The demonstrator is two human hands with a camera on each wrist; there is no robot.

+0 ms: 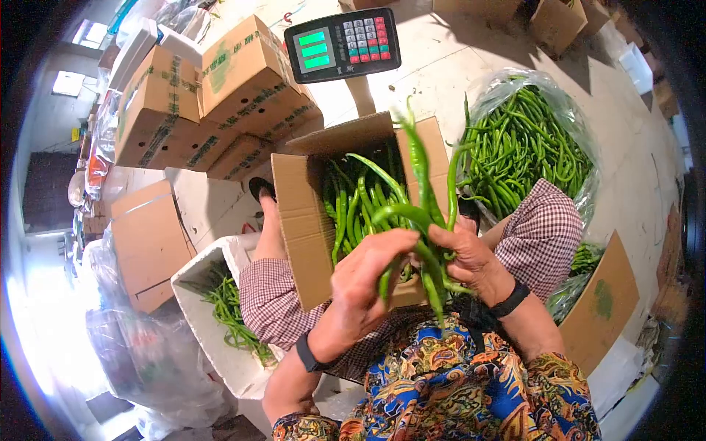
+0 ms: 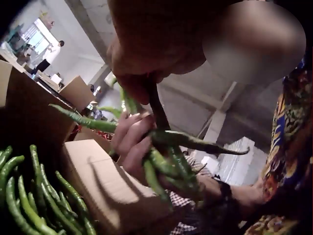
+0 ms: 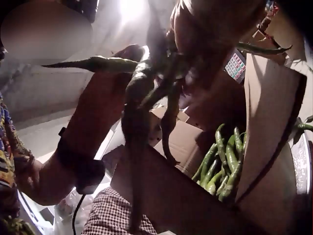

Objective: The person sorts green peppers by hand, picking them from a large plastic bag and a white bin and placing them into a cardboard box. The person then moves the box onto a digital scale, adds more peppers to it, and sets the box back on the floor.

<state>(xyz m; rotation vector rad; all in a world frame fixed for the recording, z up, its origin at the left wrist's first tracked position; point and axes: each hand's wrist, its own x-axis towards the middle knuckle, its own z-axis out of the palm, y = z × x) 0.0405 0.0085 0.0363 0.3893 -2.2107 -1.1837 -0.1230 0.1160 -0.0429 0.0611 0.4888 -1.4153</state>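
My right hand (image 1: 474, 261) grips a small bunch of long green chili peppers (image 1: 419, 165) over the near side of an open cardboard box (image 1: 307, 235). Close beside it, my left hand (image 1: 364, 275) pinches a chili pepper between curled fingers and thumb. From the left wrist side, one dark pepper (image 2: 157, 105) hangs under the left fingers, just above the bunch in the right hand (image 2: 129, 139). More chili peppers (image 1: 360, 209) lie lengthwise inside the box. In the right wrist view, peppers (image 3: 139, 88) dangle below the right hand, partly in shadow.
A clear plastic bag (image 1: 507, 77) full of chili peppers stands at right. At left is a white foam box (image 1: 220, 353) with more peppers. A scale display (image 1: 342, 45) rises behind the box, near stacked cartons (image 1: 235, 88). A loose cardboard piece (image 1: 599, 309) leans at lower right.
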